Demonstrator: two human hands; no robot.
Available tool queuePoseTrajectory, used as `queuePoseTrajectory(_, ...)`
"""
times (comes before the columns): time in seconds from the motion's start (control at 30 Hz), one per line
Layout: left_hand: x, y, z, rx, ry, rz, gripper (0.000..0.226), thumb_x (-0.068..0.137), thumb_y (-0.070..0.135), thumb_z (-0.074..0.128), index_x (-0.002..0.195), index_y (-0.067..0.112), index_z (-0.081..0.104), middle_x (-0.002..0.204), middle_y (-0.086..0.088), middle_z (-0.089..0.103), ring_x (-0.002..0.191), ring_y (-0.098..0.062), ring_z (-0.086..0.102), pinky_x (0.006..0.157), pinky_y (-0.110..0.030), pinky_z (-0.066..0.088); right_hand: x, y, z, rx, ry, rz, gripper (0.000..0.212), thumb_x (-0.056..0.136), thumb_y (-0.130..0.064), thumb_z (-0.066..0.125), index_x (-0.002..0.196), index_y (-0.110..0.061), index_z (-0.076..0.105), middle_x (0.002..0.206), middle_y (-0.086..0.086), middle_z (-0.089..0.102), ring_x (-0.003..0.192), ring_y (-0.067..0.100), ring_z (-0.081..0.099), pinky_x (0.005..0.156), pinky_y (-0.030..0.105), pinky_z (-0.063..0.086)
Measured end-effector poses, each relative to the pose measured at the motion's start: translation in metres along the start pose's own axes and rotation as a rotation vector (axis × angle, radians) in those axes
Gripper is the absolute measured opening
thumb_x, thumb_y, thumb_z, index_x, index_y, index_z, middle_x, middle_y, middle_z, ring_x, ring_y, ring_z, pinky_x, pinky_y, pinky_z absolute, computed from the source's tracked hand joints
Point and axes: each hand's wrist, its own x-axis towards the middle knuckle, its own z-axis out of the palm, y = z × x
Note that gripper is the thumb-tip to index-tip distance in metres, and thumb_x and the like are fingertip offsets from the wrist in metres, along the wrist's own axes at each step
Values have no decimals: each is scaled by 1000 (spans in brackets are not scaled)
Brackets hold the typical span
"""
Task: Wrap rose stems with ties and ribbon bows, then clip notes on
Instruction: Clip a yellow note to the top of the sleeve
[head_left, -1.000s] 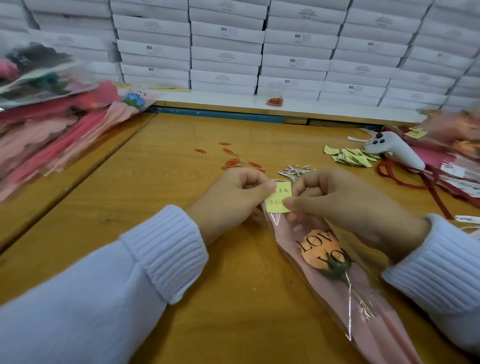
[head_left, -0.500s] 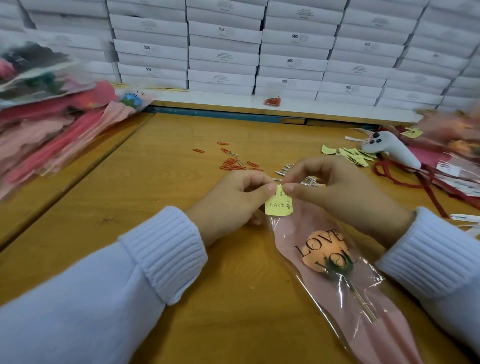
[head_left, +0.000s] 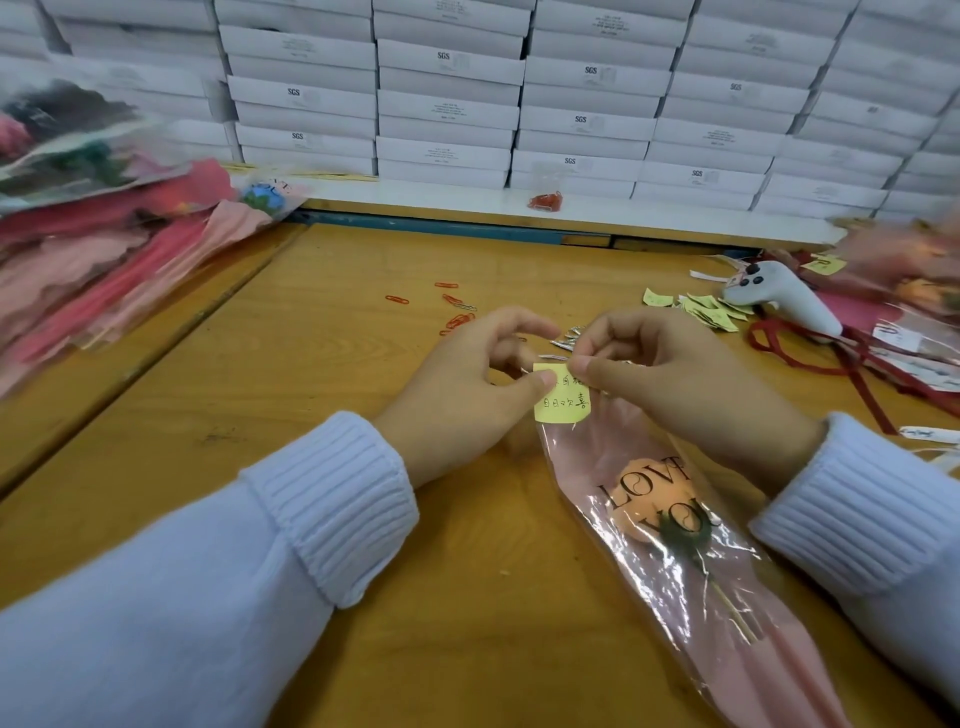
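Head view: left hand (head_left: 462, 395) and right hand (head_left: 675, 384) both pinch the note (head_left: 561, 402) at the sleeve (head_left: 597, 462) top; rose (head_left: 654, 506) inside.

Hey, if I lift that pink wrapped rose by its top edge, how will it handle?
The wrapped rose is probably light: one thin stem in film. Its glossy, crinkled sleeve looks floppy and likely slippery, so it may sag below the yellow note. Lying flat, it seems unlikely to roll.
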Motion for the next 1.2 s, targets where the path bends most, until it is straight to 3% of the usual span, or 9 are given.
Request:
queuePoseTrajectory(0.13, 0, 0, 1, 21, 29, 6, 10, 87, 15, 65, 94, 23, 66, 79, 8, 67, 74, -1, 64, 64, -15, 49, -1, -1, 1, -23, 12, 0, 9, 87, -13, 65, 79, -12, 70, 60, -5, 66, 55, -2, 58, 53, 7, 41)
queuePoseTrajectory(0.4, 0, 2, 2, 34, 53, 8, 5, 85, 14, 68, 86, 19, 69, 85, 7, 71, 77, 2, 62, 59, -7, 42, 0, -1, 4, -13, 80, 37, 11, 88, -15, 64, 82, -8, 71, 59, -1, 66, 49, -2, 56, 46, 7, 39)
queuePoseTrajectory(0.53, 0, 2, 2, -9, 95, -46, 5, 83, 12, 70, 85, 16, 71, 83, -1, 72, 80, -9, 67, 67, -19, 53, -2, 1, 4, 79, 57, 71, 9, 87, -14, 65, 86, -7, 71, 60, -4, 67, 51, -2, 58, 46, 7, 40)
queuePoseTrajectory(0.87, -2, 5, 1, -17, 134, -85, 5, 86, 12, 67, 87, 14, 72, 83, -4, 73, 83, -17, 68, 78, -36, 55, -3, 4, 1, 104, 28, 23, 11, 82, -9, 70, 86, -18, 74, 70, 3, 69, 60, 5, 62, 55, 11, 45)
queuePoseTrajectory(1.0, -2, 5, 1, 0, 115, -69, 7, 86, 12, 66, 89, 12, 72, 85, -4, 72, 82, -14, 68, 78, -31, 55, -3, 3, 0, 50, 34, 16, 4, 79, -12, 72, 82, -13, 74, 78, 4, 73, 74, 13, 69, 63, 14, 49)
queuePoseTrajectory(1.2, 5, -1, -1, 65, 120, -23, 9, 88, 17, 63, 91, 15, 71, 88, 8, 69, 81, 1, 61, 69, -8, 48, -4, 2, 0, 31, 41, 26, 4, 78, -13, 73, 80, -16, 74, 76, 0, 73, 73, 10, 69, 63, 12, 49)
